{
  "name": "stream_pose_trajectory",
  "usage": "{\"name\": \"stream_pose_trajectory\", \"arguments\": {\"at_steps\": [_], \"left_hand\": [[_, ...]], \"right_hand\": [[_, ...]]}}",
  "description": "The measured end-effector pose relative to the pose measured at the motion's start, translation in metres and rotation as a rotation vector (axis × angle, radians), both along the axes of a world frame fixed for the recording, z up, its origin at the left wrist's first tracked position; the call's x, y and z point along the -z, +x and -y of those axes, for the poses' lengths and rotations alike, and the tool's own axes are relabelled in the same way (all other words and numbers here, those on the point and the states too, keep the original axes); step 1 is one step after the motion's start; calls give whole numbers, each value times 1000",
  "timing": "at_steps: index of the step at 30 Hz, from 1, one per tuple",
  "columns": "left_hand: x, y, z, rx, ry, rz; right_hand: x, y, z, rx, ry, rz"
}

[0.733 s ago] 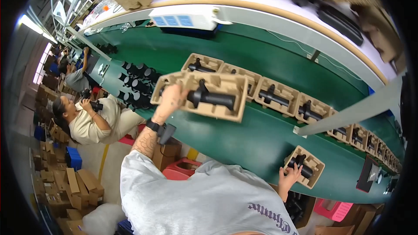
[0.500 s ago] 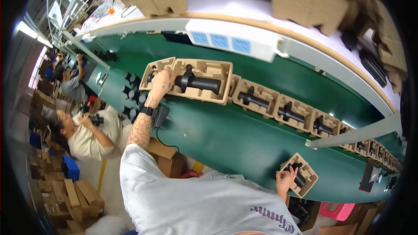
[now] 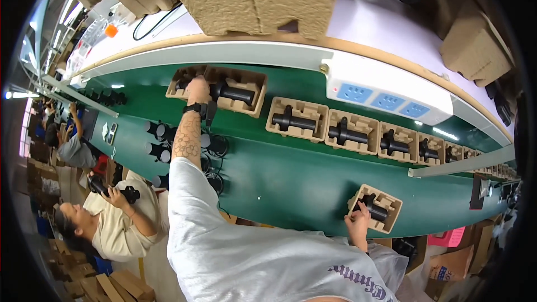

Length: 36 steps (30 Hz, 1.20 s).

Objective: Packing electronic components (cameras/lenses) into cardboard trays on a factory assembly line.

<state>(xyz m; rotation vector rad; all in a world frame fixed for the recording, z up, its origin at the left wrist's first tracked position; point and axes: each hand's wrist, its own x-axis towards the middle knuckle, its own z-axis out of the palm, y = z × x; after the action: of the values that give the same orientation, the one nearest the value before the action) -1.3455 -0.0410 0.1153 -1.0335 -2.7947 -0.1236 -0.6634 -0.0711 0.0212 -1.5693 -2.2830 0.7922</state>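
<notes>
My left hand [image 3: 198,90] is closed at the wall where two brown moulded-pulp trays meet, its fingertips hidden. The right one of this pair, a pulp tray [image 3: 258,96], holds a black cylindrical device [image 3: 238,95] with a ridged grip and a raised collar. In the left tray [image 3: 172,88] sits a dark part, mostly covered by my hand. Near the front edge of the green bench, my right hand [image 3: 358,223] has its fingers closed on another black cylindrical device [image 3: 379,212], which lies in a separate, tilted pulp tray [image 3: 395,206].
Several filled pulp trays [image 3: 296,137] run in a row to the right along the green bench [image 3: 291,179]. Black cylindrical parts [image 3: 162,132] with cables stand left of centre. Above hangs a white power strip [image 3: 386,86]. A co-worker [image 3: 126,218] at the left holds a black device.
My left hand and the tray pair have shifted left, and a gap now separates them from the row. My right hand stays at the device in the front tray.
</notes>
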Motion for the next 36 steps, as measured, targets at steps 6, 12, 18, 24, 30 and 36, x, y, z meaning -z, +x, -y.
{"name": "stream_pose_trajectory", "arguments": {"at_steps": [6,12,18,24,30,36], "left_hand": [[66,4,-8,-89,-279,82],[96,12,-13,27,-258,114],[130,-6,4,36,-240,28],[132,4,6,113,-410,71],[146,-1,16,-92,-316,304],[135,39,0,-292,-208,267]], "right_hand": [[-10,-20,3,64,-56,40],[-2,-30,13,145,-12,13],[-2,-45,7,156,-29,0],[-1,-43,13,133,-20,-1],[0,-45,19,42,-24,18],[-11,-57,21,-108,39,13]]}}
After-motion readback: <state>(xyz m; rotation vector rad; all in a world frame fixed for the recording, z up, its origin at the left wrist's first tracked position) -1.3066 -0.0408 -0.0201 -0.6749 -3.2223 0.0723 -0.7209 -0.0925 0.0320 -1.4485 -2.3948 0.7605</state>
